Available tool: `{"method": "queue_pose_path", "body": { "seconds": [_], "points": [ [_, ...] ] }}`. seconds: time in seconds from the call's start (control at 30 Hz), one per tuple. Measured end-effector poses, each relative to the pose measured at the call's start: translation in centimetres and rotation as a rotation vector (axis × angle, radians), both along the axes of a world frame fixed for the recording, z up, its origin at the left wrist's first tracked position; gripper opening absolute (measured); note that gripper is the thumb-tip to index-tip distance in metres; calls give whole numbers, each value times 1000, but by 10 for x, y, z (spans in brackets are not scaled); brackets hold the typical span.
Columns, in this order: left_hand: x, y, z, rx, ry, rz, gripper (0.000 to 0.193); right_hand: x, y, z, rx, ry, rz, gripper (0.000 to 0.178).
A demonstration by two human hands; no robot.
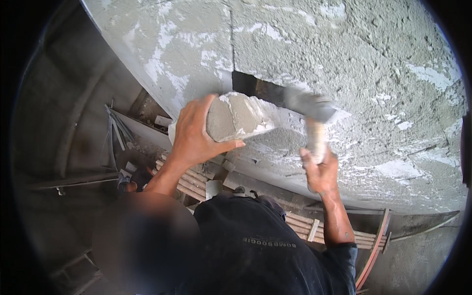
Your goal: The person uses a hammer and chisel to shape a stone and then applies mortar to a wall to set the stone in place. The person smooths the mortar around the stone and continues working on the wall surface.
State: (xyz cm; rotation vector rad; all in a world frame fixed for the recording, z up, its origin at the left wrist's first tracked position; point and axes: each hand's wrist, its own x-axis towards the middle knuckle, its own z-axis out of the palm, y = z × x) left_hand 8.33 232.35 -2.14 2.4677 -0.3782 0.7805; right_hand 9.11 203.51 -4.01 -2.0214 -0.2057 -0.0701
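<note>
The work looks partway along: a rough grey coat with white patches covers the wall on every side of the dark opening, while the opening itself stands at least partly unfilled, which I judge to be what is left. The broken-edged block is just below the opening, outside its dark part; whether its upper edge touches the rim I cannot tell. The left hand, to the lower left of the opening, clasps the block's left end, fingers over the far side and thumb along the underside. The right hand, to the lower right, is wrapped around the handle of a tool, whose blurred grey head lies beside the opening's right end; contact there is unclear. So 2 hands share the space below the opening, and the block and tool head leave little slack between them. Right of the opening the wall runs broad and unobstructed; to its left the wall ends at a slanting edge. Below the opening, past the wall's lower edge, lie long poles and a curved reddish strip.
</note>
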Motion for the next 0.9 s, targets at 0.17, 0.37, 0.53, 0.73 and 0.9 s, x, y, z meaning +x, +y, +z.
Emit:
{"method": "queue_pose_path", "body": {
  "seconds": [0.17,0.37,0.53,0.73,0.9],
  "points": [
    [6,-2,5,-12,23,-14,94,-3,-6,-27,-142,-248,114,31],
    [-2,1,0,15,31,1,94,2,-14,-29,-96,-25,19,32],
    [7,-2,6,-8,33,-34,94,4,-4,-33,55,-371,89,28],
    [4,0,4,0,-17,-13,91,10,12,4,-134,-85,72,27],
    [3,-2,4,6,-38,-14,91,24,14,-24,-370,-405,146,25]
  ]
}}
